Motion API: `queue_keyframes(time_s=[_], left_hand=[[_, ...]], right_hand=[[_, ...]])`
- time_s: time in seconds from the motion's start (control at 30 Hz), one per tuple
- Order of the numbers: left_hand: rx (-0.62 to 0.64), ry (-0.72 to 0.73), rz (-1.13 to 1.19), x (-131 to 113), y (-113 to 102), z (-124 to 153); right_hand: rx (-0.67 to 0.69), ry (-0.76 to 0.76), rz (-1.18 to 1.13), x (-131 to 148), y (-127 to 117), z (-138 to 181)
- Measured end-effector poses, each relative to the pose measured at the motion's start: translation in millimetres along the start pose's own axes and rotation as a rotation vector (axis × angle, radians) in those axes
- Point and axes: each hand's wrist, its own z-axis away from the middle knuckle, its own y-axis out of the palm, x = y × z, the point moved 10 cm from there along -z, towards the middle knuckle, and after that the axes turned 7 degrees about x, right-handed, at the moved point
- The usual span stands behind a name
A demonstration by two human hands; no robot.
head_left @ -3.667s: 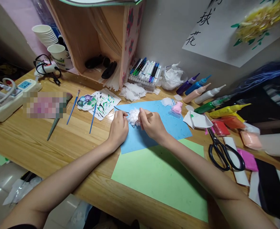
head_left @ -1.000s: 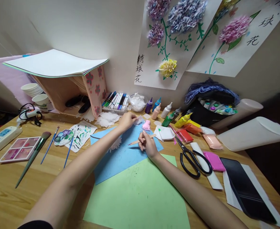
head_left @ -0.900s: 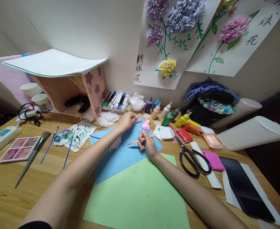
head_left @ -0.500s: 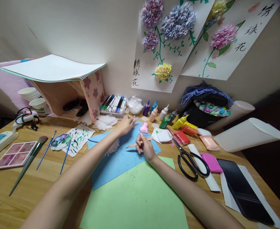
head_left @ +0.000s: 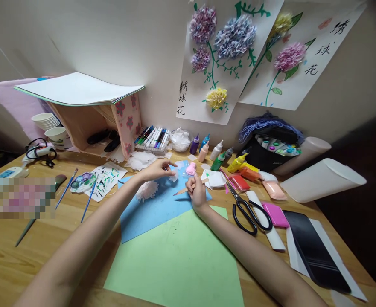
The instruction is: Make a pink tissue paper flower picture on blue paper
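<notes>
My left hand reaches over the blue paper sheet with thumb and fingers pinched on a small piece of white tissue. Under my left wrist, a white tissue flower lies on the blue sheet. My right hand rests on the sheet's right edge, closed round a thin wooden stick that points left. A small bag of pink clay lies just beyond both hands. A green paper sheet overlaps the blue one nearer to me.
Black scissors, clay packs and a black sheet lie to the right. Paint bottles, marker pens and a bowl of tissue line the wall. A palette and brushes sit left.
Earlier both hands worked on the tissue flower. My left hand then reached to the tissue scraps near the pink clay and has now drawn back a little with a piece. The right hand barely moved.
</notes>
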Motion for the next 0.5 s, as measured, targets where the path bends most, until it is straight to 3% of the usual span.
queue_keyframes(time_s=[0.13,0.33,0.5], left_hand=[[-0.021,0.086,0.000,-6.7,-0.8,0.5],[-0.010,0.068,0.039,1.1,6.6,-3.3],[-0.006,0.111,0.001,-12.4,14.8,7.0]], right_hand=[[0.011,0.023,-0.036,-4.7,-0.5,-3.4],[0.019,0.013,-0.025,-3.3,0.3,-4.0],[0.017,-0.001,0.005,-0.6,0.6,-3.8]])
